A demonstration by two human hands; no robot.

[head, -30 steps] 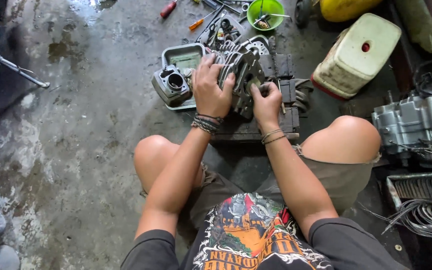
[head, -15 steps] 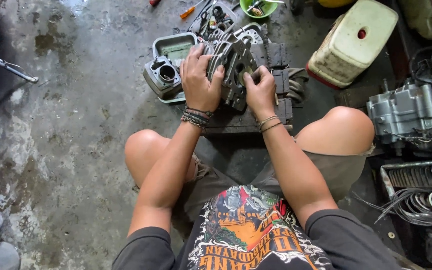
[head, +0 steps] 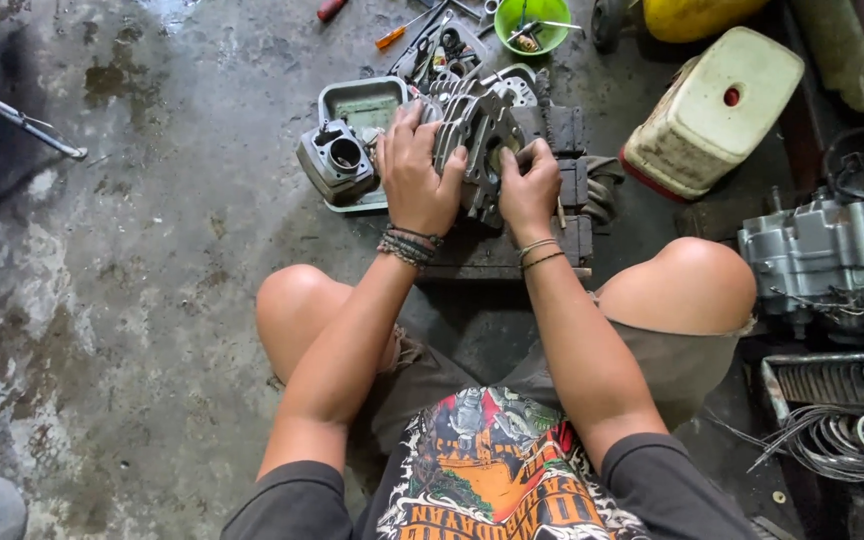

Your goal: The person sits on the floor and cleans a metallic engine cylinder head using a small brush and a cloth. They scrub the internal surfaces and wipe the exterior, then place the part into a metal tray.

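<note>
I sit on a stained concrete floor with my knees apart. A grey finned metal engine cylinder head (head: 479, 130) rests on a dark wooden block (head: 512, 250) in front of me. My left hand (head: 417, 175) clasps its left side, fingers curled over the fins. On its right side my right hand (head: 530, 190) grips it, and the thumb presses near an opening. Both wrists wear braided bands.
A grey tray (head: 362, 105) left of the head holds an engine cylinder (head: 335, 160). Behind are a green bowl (head: 532, 25), screwdrivers (head: 392, 38) and a white plastic jug (head: 712, 110). An engine block (head: 832, 260) and a tray of rings (head: 852, 430) lie at right.
Both hands stay on the cylinder head with almost the same grip. The view has shifted a little from frame to frame.
</note>
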